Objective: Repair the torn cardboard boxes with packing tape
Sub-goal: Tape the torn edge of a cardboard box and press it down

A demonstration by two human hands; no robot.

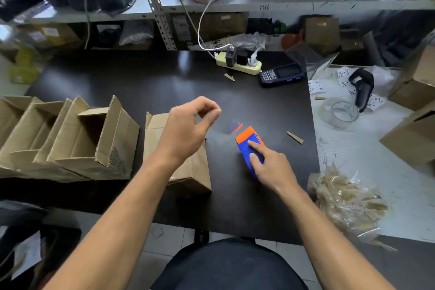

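Cardboard boxes stand open in a row well to the left of the left hand, and one more cardboard box lies on its side directly beneath that hand's wrist and forearm, on the dark table. The left hand hovers above the table with its fingers curled, thumb and forefinger nearly meeting; whether anything thin is pinched between them cannot be told. Just to its right, the right hand rests on a blue and orange tape dispenser that lies flat on the table, fingers curled over its blue body with the forefinger stretched toward the orange end. A small cardboard scrap lies just beyond the right hand, to its right. Farther right of that hand, on a white surface, sit a clear tape roll, a black handheld scanner and a crumpled heap of used tape and plastic. Ahead of both hands, near the table's far edge, lie a power strip with plugs in it and a dark handheld keypad device.
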